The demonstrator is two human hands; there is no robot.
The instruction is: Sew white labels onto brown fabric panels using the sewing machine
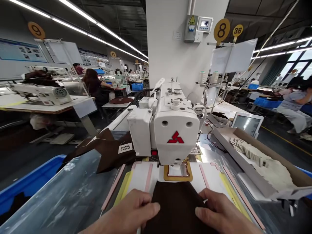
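A dark brown fabric piece is stretched between my two hands in front of the sewing machine. My left hand pinches its left edge between thumb and fingers. On the opposite edge, my right hand grips the cloth the same way. The fabric's far edge lies at the front of the yellow clamp frame, below the machine head. White plates with pink and yellow strips flank the frame. The fabric's near end runs out of the picture.
Left of the machine lies brown fabric bearing a white label. A cardboard box with stacked labels stands at the right, near a control screen. A blue bin is low at the left. Other people sit farther off.
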